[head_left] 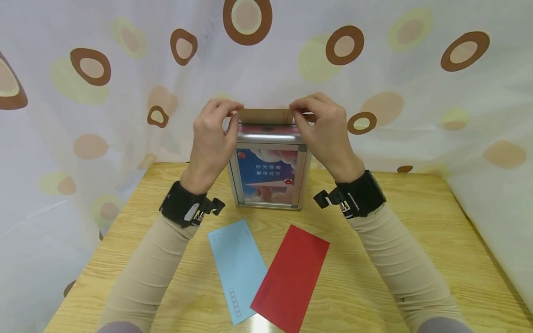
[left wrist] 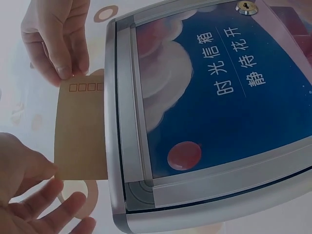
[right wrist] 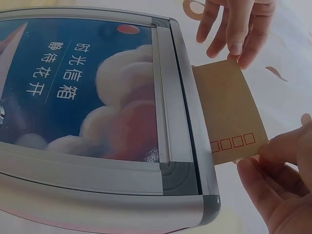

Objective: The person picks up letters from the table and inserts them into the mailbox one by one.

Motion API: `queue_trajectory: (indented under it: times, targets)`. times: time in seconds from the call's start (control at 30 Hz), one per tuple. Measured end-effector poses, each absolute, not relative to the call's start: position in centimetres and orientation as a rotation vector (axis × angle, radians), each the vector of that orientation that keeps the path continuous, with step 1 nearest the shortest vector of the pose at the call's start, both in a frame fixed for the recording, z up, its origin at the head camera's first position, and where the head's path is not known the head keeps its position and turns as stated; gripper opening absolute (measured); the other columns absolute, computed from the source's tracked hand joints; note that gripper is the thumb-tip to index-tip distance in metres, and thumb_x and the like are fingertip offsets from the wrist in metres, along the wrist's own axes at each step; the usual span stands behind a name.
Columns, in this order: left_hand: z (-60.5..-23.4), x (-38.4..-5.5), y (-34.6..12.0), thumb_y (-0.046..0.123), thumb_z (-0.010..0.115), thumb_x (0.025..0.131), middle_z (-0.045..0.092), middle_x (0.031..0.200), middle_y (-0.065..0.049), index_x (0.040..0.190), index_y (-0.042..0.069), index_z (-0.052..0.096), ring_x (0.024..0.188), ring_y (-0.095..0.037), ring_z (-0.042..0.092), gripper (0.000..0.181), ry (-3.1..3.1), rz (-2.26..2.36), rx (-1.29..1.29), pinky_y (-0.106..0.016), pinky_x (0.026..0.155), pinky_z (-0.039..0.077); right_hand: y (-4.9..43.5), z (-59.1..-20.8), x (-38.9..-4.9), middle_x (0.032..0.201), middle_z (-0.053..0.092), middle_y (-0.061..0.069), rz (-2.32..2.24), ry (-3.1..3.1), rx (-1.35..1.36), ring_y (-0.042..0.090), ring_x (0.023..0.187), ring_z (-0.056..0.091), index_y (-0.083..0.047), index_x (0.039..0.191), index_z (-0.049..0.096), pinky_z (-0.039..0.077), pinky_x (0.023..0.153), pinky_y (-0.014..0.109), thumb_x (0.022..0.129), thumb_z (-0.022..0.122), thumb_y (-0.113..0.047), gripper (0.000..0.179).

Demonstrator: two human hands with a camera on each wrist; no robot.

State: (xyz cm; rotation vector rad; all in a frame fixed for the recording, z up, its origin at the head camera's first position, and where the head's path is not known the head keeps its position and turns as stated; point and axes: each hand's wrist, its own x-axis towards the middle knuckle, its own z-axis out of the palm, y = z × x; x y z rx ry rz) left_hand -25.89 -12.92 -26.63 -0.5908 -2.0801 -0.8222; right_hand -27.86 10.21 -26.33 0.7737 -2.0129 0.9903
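A brown envelope [head_left: 266, 115] stands upright, its lower part inside the top of a silver-framed mailbox [head_left: 304, 178]. My left hand [head_left: 214, 138] pinches its left corner between thumb and finger; the other fingers are spread, as the left wrist view shows. At the opposite corner, my right hand [head_left: 325, 134] holds the edge with thumb and fingertips. Red postcode boxes [right wrist: 231, 143] show on the part of the envelope still outside. A blue envelope [head_left: 239, 270] lies on the table before the mailbox, partly under a red envelope [head_left: 291, 277].
The mailbox stands on a wood-grain table [head_left: 416, 222] close to a patterned cloth [head_left: 275, 64]. Its front panel carries a picture with Chinese characters and a keyed lock [left wrist: 246, 7]. Both wrists wear black camera straps [head_left: 181, 203].
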Motion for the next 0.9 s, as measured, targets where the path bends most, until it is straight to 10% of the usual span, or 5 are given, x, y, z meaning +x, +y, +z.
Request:
queue_trajectory:
  times: [0.9]
  targets:
    - [-26.94, -25.92, -12.42, 0.018, 0.068, 0.099, 0.070, 0.129, -0.017, 0.125, -0.002, 0.068, 0.122, -0.034, 0.065, 0.033, -2.308, -0.752, -0.488, -0.046, 0.106, 0.051, 10.13, -26.92, -28.25, 0.103, 0.076, 0.019, 0.927, -2.193, 0.743, 0.032, 0.100, 0.071, 0.004, 0.104, 0.077, 0.056, 0.090, 0.045, 0.097, 0.066, -0.005, 0.016]
